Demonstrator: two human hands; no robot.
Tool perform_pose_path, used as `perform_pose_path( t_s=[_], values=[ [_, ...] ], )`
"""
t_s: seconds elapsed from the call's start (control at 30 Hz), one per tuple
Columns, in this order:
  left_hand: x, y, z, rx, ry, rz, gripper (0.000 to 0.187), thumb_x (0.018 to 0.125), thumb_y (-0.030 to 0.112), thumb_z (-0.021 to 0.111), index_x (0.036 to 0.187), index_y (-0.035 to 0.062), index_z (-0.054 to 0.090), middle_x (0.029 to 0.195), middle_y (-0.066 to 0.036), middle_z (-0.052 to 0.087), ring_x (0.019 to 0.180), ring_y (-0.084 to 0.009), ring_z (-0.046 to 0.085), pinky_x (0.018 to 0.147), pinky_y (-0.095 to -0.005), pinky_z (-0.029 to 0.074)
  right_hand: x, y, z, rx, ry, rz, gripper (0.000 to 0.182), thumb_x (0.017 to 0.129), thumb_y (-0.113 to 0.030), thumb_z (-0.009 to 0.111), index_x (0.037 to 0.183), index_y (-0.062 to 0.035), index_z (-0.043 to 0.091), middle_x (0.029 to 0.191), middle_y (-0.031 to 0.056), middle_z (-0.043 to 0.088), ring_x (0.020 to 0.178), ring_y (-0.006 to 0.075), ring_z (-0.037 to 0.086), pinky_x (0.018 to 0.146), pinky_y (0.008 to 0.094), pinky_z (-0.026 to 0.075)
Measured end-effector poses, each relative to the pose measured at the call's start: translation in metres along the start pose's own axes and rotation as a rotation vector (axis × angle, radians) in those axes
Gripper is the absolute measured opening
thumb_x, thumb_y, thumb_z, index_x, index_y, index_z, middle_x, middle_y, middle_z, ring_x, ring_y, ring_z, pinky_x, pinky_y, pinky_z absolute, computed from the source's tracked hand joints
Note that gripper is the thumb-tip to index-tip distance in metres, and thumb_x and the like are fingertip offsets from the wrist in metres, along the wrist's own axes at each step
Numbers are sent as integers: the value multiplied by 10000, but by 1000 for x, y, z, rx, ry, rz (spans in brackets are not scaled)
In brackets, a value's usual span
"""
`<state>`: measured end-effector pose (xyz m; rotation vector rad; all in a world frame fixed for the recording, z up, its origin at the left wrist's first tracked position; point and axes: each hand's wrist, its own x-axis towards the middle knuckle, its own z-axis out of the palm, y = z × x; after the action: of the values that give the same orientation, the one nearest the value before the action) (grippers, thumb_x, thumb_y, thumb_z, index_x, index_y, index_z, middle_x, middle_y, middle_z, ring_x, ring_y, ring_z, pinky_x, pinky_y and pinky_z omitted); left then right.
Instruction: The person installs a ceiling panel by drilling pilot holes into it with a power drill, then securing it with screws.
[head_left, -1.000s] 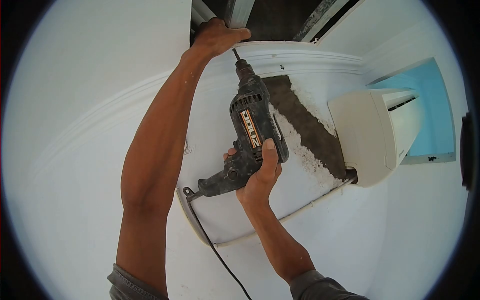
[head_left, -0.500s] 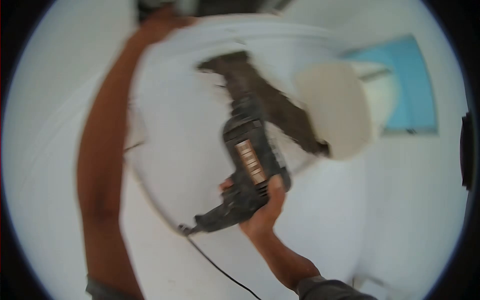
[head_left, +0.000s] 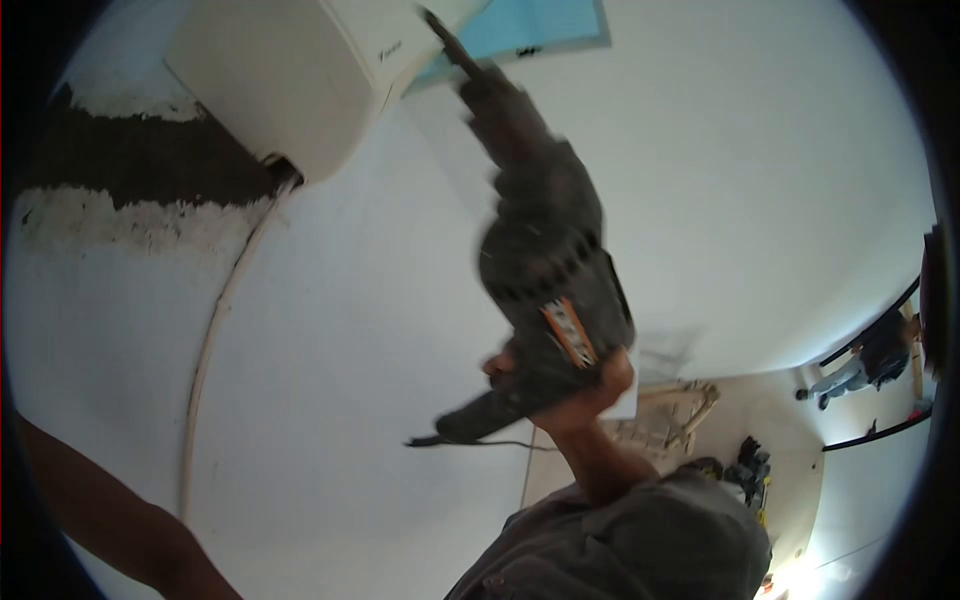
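My right hand (head_left: 590, 395) is wrapped round the grip of a dark power drill (head_left: 545, 235), whose bit points up and to the left. The drill is somewhat blurred, and its cord hangs from the handle end. Only my left forearm (head_left: 110, 510) shows, at the lower left; the hand is outside the picture. Left of the drill, a white air-conditioner unit (head_left: 290, 90) is on the wall beside a dark, rough patch of bare wall (head_left: 130, 155). A pale pipe (head_left: 205, 350) runs down from the unit's corner.
A blue pane (head_left: 530, 25) is at the top. At the lower right are a wooden chair or frame (head_left: 680, 415) and a pile of tools or bags (head_left: 750, 470) on the floor. Another person (head_left: 880, 355) is at the far right, apart from my hands.
The view has swung to the right and down. The drill is now away from the dark patch, with its bit showing. My left hand has left the view.
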<state>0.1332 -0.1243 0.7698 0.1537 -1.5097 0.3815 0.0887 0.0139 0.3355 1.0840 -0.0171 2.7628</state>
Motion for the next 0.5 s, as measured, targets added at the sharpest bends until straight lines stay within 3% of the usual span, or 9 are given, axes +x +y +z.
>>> perform_pose_path(
  t_s=[0.07, 0.1, 0.2, 0.23, 0.27, 0.3, 0.33, 0.4, 0.5],
  values=[
    [-30, 31, 11, -490, 471, 478, 679, 731, 331, 809, 1071, -197, 550, 1056, -315, 623, 987, -409, 623, 893, -436, 495, -5, -35, -6, -184, 83, -76, 813, 864, -642, 426, 1416, -50, 354, 1219, 216, 540, 1004, 356, 595, 872, 582, 442],
    [-55, 52, 25, -485, 494, 459, 679, 731, 331, 809, 1071, -197, 550, 1056, -315, 623, 987, -409, 623, 893, -436, 495, -9, -45, -8, -211, 128, -134, 795, 858, -628, 453, 1385, -37, 382, 1186, 205, 559, 926, 340, 618, 816, 559, 483],
    [-128, 134, 76, -1934, -120, 310, 203, 903, 130, 638, 995, -51, 634, 883, -96, 669, 819, -162, 656, 809, -296, 521, -25, -79, -8, -365, 321, -193, 768, 855, -626, 458, 1344, -34, 427, 1123, 189, 587, 833, 312, 634, 734, 516, 519],
    [-148, 169, 54, -1771, -654, 102, 179, 905, 129, 630, 959, -39, 652, 761, -85, 660, 713, -130, 650, 659, -270, 520, -36, -87, -11, -471, 456, -204, 764, 850, -633, 461, 1319, -31, 448, 1072, 175, 601, 797, 300, 633, 697, 501, 520],
    [-173, 202, 78, -1771, -768, 207, 137, 896, 112, 631, 960, -1, 672, 732, -101, 658, 668, -153, 640, 627, -299, 502, -48, -94, -15, -578, 594, -212, 761, 845, -640, 464, 1295, -27, 469, 1020, 162, 615, 760, 289, 632, 661, 486, 522],
    [-199, 239, 116, -1747, -722, 245, 137, 894, 114, 630, 976, 15, 680, 755, -113, 670, 664, -177, 642, 628, -317, 497, -58, -100, -16, -581, 597, -226, 761, 845, -640, 464, 1295, -27, 469, 1020, 162, 615, 760, 289, 632, 661, 486, 522],
    [-211, 264, 146, -1637, -937, 186, 230, 924, 171, 591, 1036, -12, 676, 826, -73, 674, 676, -113, 639, 600, -247, 496, -69, -104, -16, -561, 700, -244, 762, 838, -645, 471, 1282, -25, 479, 977, 150, 617, 748, 282, 628, 655, 479, 519],
    [-234, 318, 223, -1489, -899, 84, 191, 915, 139, 585, 1029, 22, 684, 849, -149, 692, 787, -264, 672, 716, -373, 516, -83, -112, -14, -547, 799, -265, 764, 831, -650, 477, 1270, -24, 488, 933, 138, 619, 735, 276, 624, 648, 473, 515],
    [-241, 380, 307, -1435, -722, 92, 215, 926, 153, 557, 1063, 53, 689, 859, -155, 690, 827, -303, 667, 764, -400, 515, -94, -121, -17, -561, 941, -321, 777, 811, -659, 498, 1257, -22, 494, 888, 132, 611, 707, 267, 616, 644, 468, 515]
  ],
)
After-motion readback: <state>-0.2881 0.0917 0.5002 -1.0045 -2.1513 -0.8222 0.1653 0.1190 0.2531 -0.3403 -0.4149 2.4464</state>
